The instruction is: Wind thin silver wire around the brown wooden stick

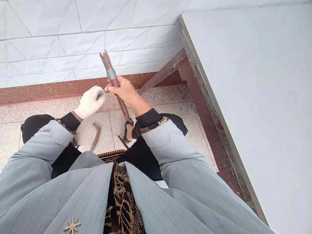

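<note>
My right hand [126, 94] is bare and closed around a brown wooden stick [122, 108]. The stick slants up and to the left, with a splintered upper end. Silver wire [111, 73] is wound in a tight band around it, just above my fingers. In a white knit glove, my left hand [90, 102] is curled closed close beside the stick. A small dark bit shows between the two hands, but what my left fingers hold is too small to make out.
On the tiled floor lies a bent stick [96, 135] with a grey band near its lower end. A dark rod [123, 142] is near my shoe [129, 131]. A woven edge [111, 154] shows between my knees. A pale tabletop [257, 85] on a reddish frame stands right; a tiled wall [58, 17] rises ahead.
</note>
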A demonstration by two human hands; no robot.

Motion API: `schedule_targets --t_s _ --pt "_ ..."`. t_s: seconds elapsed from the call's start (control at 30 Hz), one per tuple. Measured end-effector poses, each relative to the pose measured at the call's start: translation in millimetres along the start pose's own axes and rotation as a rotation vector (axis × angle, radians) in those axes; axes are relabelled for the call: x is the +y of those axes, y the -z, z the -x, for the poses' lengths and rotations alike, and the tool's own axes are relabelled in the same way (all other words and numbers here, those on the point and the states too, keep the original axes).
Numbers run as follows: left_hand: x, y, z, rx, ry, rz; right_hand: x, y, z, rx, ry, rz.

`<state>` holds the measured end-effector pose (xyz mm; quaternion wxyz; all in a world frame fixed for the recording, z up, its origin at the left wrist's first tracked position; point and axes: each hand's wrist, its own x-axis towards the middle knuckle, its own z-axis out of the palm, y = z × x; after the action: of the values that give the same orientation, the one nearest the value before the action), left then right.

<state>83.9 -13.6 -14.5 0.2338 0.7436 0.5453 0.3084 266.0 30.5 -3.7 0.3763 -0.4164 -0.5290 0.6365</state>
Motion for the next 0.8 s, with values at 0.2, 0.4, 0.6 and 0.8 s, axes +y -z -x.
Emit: schedule_targets --t_s 0.2,0.4,0.6,0.8 --pt "-2 3.7 0 -0.038 0.019 -0.209 -11 12 4 -0.056 -0.056 -0.168" --pt "-13 3.4 -3 0.032 0.104 -0.212 -21 16 12 -0.042 -0.033 -0.198" --pt "-19 14.2 2 -0.015 0.115 0.007 -34 31 15 0.036 -0.002 -0.164" --pt "-13 28.3 4 -0.209 0.045 0.069 -37 43 14 0.055 0.009 -0.146"
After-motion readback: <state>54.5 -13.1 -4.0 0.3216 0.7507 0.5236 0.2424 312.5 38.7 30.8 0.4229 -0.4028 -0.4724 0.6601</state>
